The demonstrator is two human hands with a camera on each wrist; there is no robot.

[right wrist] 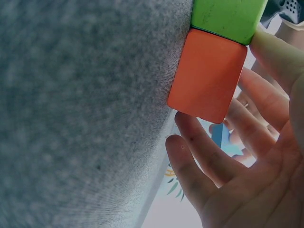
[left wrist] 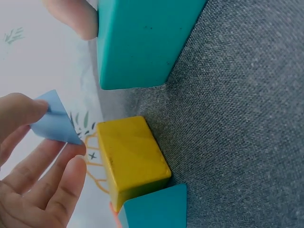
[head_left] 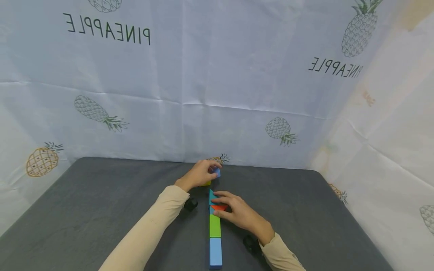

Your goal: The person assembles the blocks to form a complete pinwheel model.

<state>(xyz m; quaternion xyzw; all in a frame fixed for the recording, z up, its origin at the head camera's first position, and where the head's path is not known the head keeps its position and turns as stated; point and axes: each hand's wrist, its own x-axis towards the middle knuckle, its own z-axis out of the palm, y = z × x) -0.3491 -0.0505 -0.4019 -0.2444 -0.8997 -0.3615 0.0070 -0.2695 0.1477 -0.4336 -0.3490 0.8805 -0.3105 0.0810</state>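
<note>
My left hand [head_left: 199,174] pinches a light blue block [left wrist: 56,118] at the far end of a row of blocks. Just below it, a yellow block [head_left: 206,183] is partly covered by that hand; in the left wrist view it touches a teal block [left wrist: 159,206]. My right hand [head_left: 240,211] lies over the row, fingers extended across a teal triangular block [head_left: 211,197] and an orange block [right wrist: 207,76]. In the right wrist view its thumb touches the edge of a green block [right wrist: 229,19], with the other fingers spread beside the orange one.
Nearer me the row continues with the green block and a blue block [head_left: 216,253], end to end on the dark grey table [head_left: 84,210]. A pineapple-print cloth [head_left: 220,75] hangs behind the table. Black wrist devices [head_left: 191,204] show beneath both wrists.
</note>
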